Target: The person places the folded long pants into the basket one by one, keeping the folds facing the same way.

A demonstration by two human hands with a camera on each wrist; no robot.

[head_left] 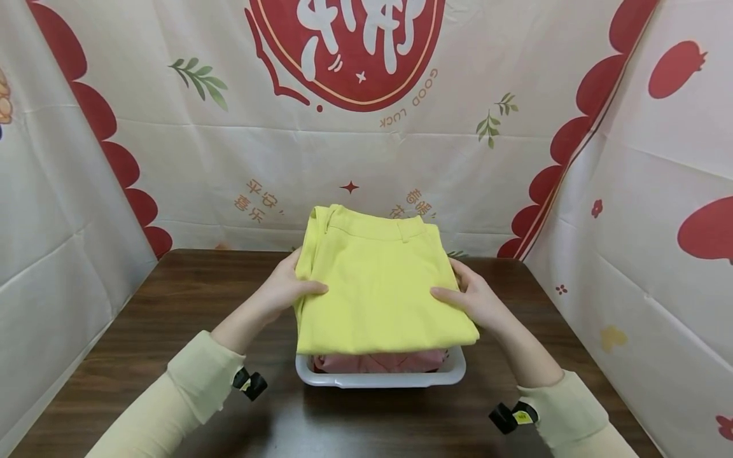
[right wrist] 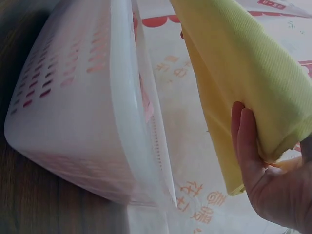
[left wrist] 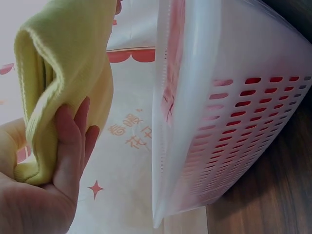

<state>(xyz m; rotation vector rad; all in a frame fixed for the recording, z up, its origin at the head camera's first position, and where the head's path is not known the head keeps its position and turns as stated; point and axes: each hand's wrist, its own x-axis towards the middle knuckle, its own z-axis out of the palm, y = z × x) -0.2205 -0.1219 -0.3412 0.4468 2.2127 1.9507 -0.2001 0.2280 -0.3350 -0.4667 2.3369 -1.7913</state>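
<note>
A folded pair of yellow trousers, with a waistband and belt loops along its far edge, is held up above a white plastic basket. My left hand grips its left side, thumb on top and fingers beneath, as the left wrist view also shows. On the opposite side my right hand pinches the folded edge in the same way. Between the trousers and the basket rim there is a gap in both wrist views. Pink cloth lies inside the basket, mostly hidden under the trousers.
The basket stands on a dark wooden table and has slotted walls. A printed white cloth hangs behind the table and along both sides. Each wrist carries a small black camera, one on the left sleeve.
</note>
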